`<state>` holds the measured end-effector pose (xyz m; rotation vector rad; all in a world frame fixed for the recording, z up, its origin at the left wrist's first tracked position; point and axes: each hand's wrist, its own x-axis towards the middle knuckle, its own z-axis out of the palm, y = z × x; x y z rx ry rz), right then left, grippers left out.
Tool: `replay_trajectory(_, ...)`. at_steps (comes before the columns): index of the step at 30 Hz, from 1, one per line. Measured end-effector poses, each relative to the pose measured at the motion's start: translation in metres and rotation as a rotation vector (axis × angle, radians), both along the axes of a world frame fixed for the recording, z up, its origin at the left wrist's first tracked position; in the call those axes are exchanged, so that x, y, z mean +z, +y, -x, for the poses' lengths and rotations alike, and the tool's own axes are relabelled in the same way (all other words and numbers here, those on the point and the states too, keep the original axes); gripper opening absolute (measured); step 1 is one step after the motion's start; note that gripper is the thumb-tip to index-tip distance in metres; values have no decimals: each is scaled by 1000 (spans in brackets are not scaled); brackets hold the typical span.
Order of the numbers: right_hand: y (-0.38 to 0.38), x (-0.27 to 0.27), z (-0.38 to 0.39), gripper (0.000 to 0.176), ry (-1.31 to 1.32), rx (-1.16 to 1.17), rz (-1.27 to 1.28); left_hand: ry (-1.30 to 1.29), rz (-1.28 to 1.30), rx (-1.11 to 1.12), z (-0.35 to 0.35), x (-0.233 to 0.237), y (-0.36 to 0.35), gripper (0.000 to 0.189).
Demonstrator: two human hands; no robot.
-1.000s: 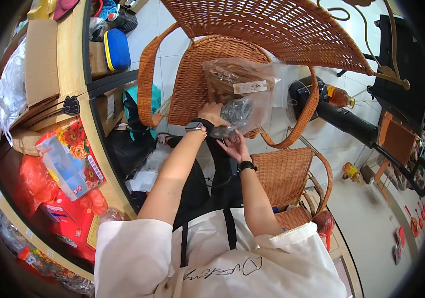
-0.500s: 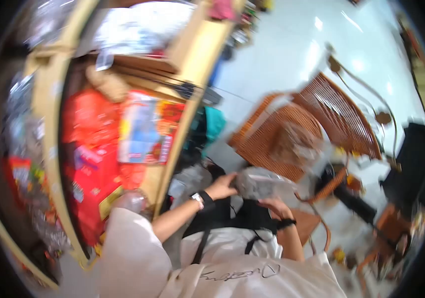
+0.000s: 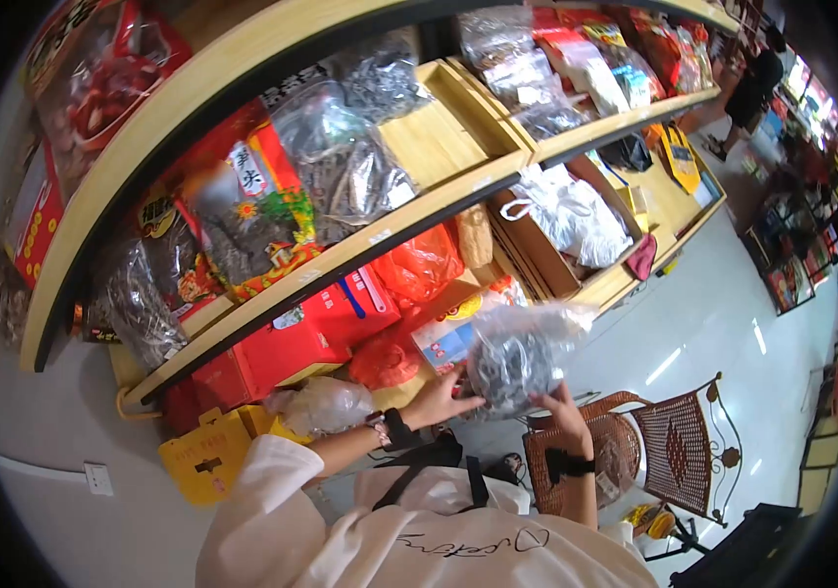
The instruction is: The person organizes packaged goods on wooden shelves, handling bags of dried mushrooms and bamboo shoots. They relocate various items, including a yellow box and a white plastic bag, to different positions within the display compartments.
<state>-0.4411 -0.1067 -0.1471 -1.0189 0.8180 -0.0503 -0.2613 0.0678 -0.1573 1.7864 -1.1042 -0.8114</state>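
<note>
- Clear plastic bag [image 3: 517,355] with dark dried contents, held in the air between both hands, in front of the shelves [image 3: 419,220].
- Left hand [image 3: 442,400]: fingers clasped on the bag's lower left side; watch on the wrist.
- Right hand [image 3: 563,404]: fingers closed on the bag's lower right edge; black band on the wrist.
- Behind the bag, on the lower shelf: red boxes [image 3: 326,328], orange sack [image 3: 421,265].
- Wicker chair [image 3: 679,446] on the floor, below and right of the bag.

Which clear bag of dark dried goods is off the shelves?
The clear bag in front of the red boxes, held between the left hand and right hand. The other bags lie on the wooden shelves.
</note>
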Motion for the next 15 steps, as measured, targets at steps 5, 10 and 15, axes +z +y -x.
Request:
replay_trajectory(5,-38,21,-97,59,-326,132,454,251,206,224,-62,28,-8,44)
replay_trajectory(10,-76,132,-181,51,-410,315,712,173,300,303,-128,105,-46,38)
replay_trajectory(15,-139,182,-303,60,-502,371,883,36,486,394,-230,154,-100,41)
